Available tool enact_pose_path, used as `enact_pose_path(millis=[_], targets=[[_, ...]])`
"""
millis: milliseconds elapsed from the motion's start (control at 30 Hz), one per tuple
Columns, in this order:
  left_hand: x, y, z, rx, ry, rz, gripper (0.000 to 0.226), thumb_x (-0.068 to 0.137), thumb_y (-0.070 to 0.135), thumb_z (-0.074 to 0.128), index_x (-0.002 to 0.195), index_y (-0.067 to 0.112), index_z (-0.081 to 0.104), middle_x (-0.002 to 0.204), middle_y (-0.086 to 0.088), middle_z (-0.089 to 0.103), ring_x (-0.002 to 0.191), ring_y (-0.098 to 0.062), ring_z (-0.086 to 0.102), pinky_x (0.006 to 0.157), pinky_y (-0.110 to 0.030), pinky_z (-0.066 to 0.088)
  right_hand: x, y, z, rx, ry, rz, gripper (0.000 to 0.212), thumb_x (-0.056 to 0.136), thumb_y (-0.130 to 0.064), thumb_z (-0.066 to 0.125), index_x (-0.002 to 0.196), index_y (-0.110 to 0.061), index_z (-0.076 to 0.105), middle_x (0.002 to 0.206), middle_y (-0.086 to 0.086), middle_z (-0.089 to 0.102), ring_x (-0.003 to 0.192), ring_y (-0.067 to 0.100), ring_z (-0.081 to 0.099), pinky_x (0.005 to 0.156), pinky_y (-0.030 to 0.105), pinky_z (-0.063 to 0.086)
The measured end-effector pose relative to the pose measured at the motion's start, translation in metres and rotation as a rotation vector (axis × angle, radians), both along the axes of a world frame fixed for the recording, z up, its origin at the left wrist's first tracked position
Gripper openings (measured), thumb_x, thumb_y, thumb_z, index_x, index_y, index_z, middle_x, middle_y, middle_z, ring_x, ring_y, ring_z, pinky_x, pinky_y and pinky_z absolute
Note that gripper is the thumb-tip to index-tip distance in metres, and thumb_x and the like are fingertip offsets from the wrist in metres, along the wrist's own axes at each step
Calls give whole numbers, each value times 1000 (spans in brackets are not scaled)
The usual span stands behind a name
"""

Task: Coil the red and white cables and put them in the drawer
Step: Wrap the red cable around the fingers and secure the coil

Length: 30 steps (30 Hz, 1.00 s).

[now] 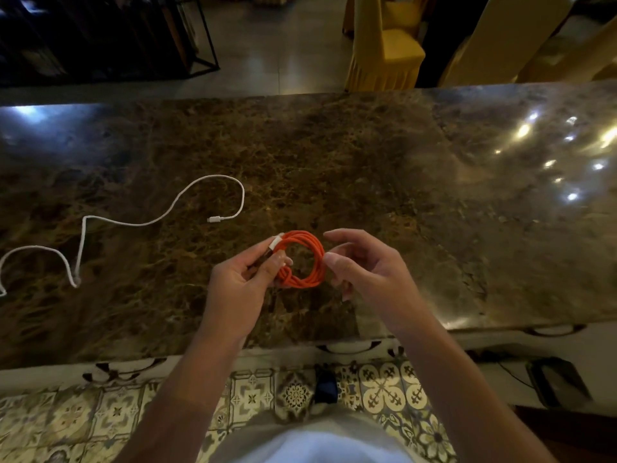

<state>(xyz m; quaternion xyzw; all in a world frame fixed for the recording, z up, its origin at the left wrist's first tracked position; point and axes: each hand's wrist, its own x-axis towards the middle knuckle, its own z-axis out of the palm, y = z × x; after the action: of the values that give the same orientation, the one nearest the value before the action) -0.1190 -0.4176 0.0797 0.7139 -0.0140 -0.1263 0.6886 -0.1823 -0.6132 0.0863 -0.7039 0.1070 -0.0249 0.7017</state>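
1. Nearest, the left hand [245, 279] pinched the coiled orange-red braided cable [305, 259] near its white plug, just above the brown marbled stone desk [367, 182].
2. The right hand [360, 262] hovered loosely curled, thumb touching the coil's rim.
3. Red coiling looked finished; stowing seemed next, though no drawer showed.
4. Farther left, the thin white cable [133, 222] lay uncoiled.

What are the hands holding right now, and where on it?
The left hand pinches the coiled red cable at its left side, by the white connector. The right hand is open with its thumb beside the coil's right edge.
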Motion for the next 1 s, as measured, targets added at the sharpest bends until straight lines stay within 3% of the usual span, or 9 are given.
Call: enact_pose_path(millis=[267, 433, 567, 667, 733, 800, 900, 1000], targets=[[-30, 56, -20, -46, 70, -18, 25, 96, 18, 68, 119, 25, 73, 94, -3, 81, 87, -17, 78, 84, -42, 63, -45, 55, -13, -6, 9, -107, 27, 97, -17, 72, 123, -23, 71, 95, 6, 75, 74, 18, 69, 61, 40, 55], [-56, 100, -21, -146, 140, -113, 29, 94, 19, 68, 122, 16, 74, 102, -7, 81, 95, -24, 78, 81, -33, 63, -72, 111, -19, -54, 36, -73, 22, 98, -20, 70, 119, -16, 74, 90, 12, 77, 72, 17, 70, 55, 34, 58], [-72, 119, -24, -133, 90, -142, 27, 95, 8, 68, 122, 12, 72, 101, -5, 81, 93, -23, 78, 75, -30, 64, -93, 143, -22, -25, 27, -112, 16, 98, -12, 69, 113, -13, 75, 87, 11, 77, 70, 20, 71, 56, 35, 61], [-73, 131, -29, 79, -99, -140, 28, 94, 14, 73, 121, 19, 72, 87, 3, 79, 80, -16, 77, 69, -28, 63, -99, 157, -20, -43, 51, -160, 17, 98, -13, 69, 113, -12, 76, 87, 11, 78, 71, 23, 72, 61, 39, 63], [-67, 140, -31, 236, -253, -180, 25, 92, 22, 76, 116, 29, 72, 87, 13, 76, 77, -5, 73, 74, -29, 62, -97, 164, -21, -60, 81, -182, 19, 98, -14, 70, 115, -9, 75, 85, 8, 79, 70, 22, 73, 61, 38, 63], [-60, 146, -29, 299, -295, -197, 25, 92, 27, 76, 117, 26, 74, 90, 20, 73, 83, 1, 72, 80, -28, 61, -90, 168, -21, -73, 94, -184, 18, 98, -14, 70, 114, -9, 76, 82, 5, 79, 68, 20, 73, 60, 37, 63], [-51, 153, -31, 389, -319, -171, 31, 94, 30, 74, 123, 19, 75, 96, 17, 74, 90, 0, 72, 84, -23, 59, -76, 176, -23, -101, 104, -167, 18, 96, -15, 72, 112, -8, 76, 83, 7, 79, 68, 20, 73, 62, 39, 64], [-44, 164, -33, 544, -392, -118, 30, 96, 33, 70, 123, 19, 75, 97, 12, 75, 86, -3, 68, 76, -11, 51, -57, 185, -26, -137, 107, -139, 18, 96, -16, 73, 111, -8, 76, 82, 7, 79, 67, 19, 73, 62, 39, 64]])
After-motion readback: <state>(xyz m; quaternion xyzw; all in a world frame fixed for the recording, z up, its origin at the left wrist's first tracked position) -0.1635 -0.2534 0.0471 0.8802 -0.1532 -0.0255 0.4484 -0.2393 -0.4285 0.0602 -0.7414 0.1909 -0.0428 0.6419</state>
